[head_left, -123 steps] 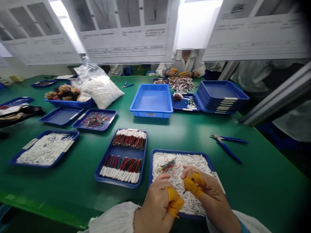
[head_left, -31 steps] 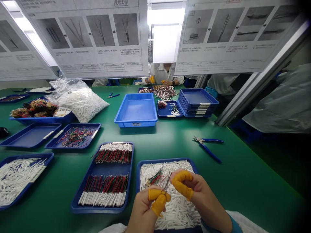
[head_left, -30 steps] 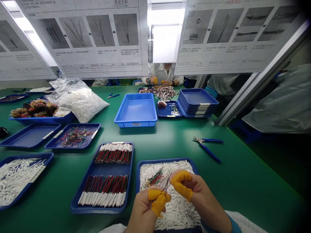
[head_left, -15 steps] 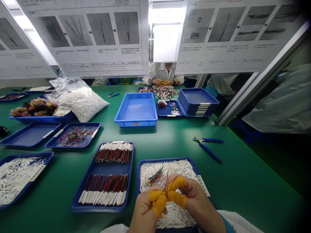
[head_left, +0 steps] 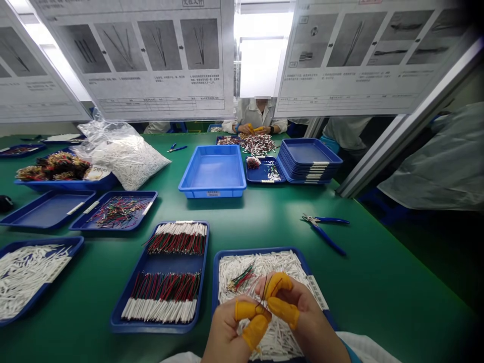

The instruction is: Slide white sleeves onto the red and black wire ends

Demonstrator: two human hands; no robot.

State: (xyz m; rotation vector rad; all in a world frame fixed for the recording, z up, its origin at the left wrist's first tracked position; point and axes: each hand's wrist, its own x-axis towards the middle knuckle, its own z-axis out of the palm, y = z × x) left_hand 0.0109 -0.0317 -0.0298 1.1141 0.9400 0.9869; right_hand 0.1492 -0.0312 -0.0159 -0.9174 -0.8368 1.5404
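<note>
Green table (head_left: pixel 272 222); paper sheets (head_left: pixel 170 85) hang above, a co-worker (head_left: pixel 255 117) opposite. Your left hand (head_left: pixel 230 322) pinches thin wires (head_left: pixel 263 293) above a blue tray (head_left: pixel 216 280); your right hand (head_left: pixel 305 308) curls loosely beside them, its hold unclear.

This is an assembly workshop, as indicated by the long green workbench (head_left: pixel 272 222), illustrated instruction sheets (head_left: pixel 151 85) overhead, stacked blue trays (head_left: pixel 310 150), and a white-coated co-worker (head_left: pixel 257 116) opposite.

The left hand (head_left: pixel 231 325), in yellow finger covers (head_left: pixel 254 330), pinched thin dark wires (head_left: pixel 263 291) beside the right hand (head_left: pixel 300 307), above a blue tray (head_left: pixel 216 277) of white tubes (head_left: pixel 278 338); blue-handled pliers (head_left: pixel 328 238) lay on the green table (head_left: pixel 378 287).
</note>
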